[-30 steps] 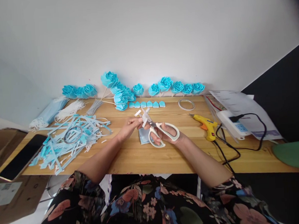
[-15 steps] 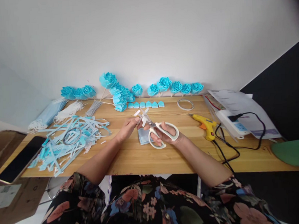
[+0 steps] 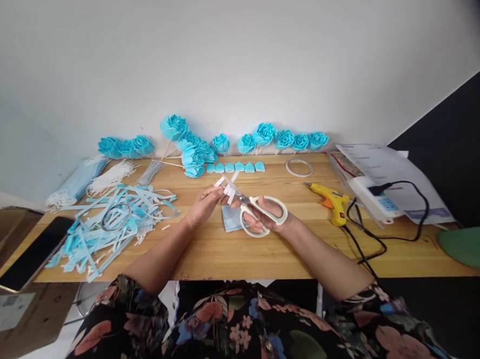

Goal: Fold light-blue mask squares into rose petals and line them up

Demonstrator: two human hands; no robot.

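My right hand (image 3: 266,213) is closed around the handles of white-handled scissors (image 3: 244,200), whose blades point up and to the left. Fingers of my left hand (image 3: 204,204) pinch white fringed strips (image 3: 229,191), which lie against the blades. Whether the blades cut into them I cannot tell. Below the scissors, a folded pale blue sheet (image 3: 231,219) lies on the table, partly covered by a handle. Just beyond my hands runs a row of small blue cut pieces (image 3: 239,167).
Blue flowers (image 3: 265,134) lean along the wall. To the left are a heap of strips (image 3: 105,231), a phone (image 3: 35,254) and a stack of masks (image 3: 77,181). A yellow glue gun (image 3: 330,200), its cord and a power strip (image 3: 377,198) sit to the right.
The scissor handles have come slightly closer together, and the white strips have shifted a little at the blades. Both hands stay in nearly the same place.
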